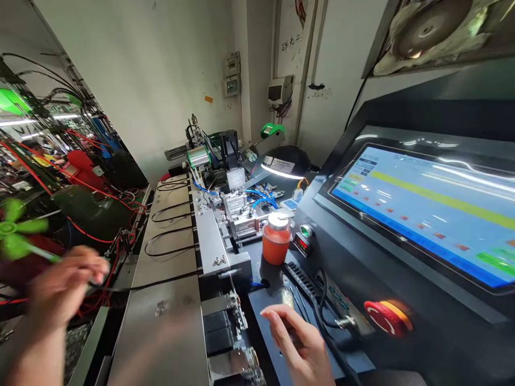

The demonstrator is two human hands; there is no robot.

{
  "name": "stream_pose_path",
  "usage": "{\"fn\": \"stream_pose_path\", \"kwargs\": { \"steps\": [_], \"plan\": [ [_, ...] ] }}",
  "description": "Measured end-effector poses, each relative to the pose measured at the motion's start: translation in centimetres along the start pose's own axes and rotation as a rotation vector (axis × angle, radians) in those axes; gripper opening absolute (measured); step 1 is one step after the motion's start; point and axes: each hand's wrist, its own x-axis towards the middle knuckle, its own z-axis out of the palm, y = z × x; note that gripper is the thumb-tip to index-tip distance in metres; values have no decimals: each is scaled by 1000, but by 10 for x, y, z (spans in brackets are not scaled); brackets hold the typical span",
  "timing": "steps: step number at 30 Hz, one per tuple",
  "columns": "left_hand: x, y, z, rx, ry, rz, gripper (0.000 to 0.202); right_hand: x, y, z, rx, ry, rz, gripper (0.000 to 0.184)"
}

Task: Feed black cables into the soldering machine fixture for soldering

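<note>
Although blur hid whether the left hand (64, 284) was closed on the black cable (161, 283) lying across the steel plate (169, 332), the right hand (301, 343) hovered slack and empty above the black console (259, 308), so cable handling seemed underway, calling next for a firm hold.

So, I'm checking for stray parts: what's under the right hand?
Black console top shows around the right hand, with a black power strip just beyond it. Whatever lies beneath the palm is covered.
</note>
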Motion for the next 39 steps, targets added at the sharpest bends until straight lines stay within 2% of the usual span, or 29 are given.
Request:
{"fn": "stream_pose_path", "kwargs": {
  "steps": [2, 4, 6, 7, 9, 15, 18, 20, 26, 30, 33, 36, 39],
  "plan": [
    [9, 23, 46, -294, -219, 158, 35, 0, -6, -1, -10, -13, 15, 31],
    [13, 47, 98, -300, -539, 145, 33, 0, -10, -2, -23, -26, 36, 29],
    [10, 66, 139, -316, -619, 166, 30, 0, -13, -1, -25, -50, 62, 24],
    [6, 72, 153, -314, -619, 176, 28, -1, -13, 0, -18, -65, 73, 22],
    [-1, 76, 169, -298, -580, 191, 23, -1, -12, 5, 5, -89, 98, 18],
    [-16, 64, 173, -181, -490, 278, 22, 0, -6, 20, 28, -89, 144, 23],
    [-19, 66, 172, -99, -473, 339, 24, 4, -6, 19, 0, -159, 129, 27],
    [-19, 71, 171, -125, -469, 329, 24, 4, -7, 20, 27, -167, 113, 27],
    [-23, 86, 171, -364, -447, 49, 28, -7, -8, 44, 4, 199, -139, 19],
    [-28, 86, 174, -425, -466, -58, 31, -10, -9, 54, -94, 261, -181, 23],
    [-27, 83, 174, -416, -491, -66, 32, -7, -11, 49, -92, 199, -130, 27],
    [-21, 78, 174, -300, -456, -25, 32, -3, -11, 35, -74, 103, -64, 27],
    [-15, 72, 175, -163, -465, -38, 29, 0, -8, 21, -84, 108, 6, 29]
  ]
}}
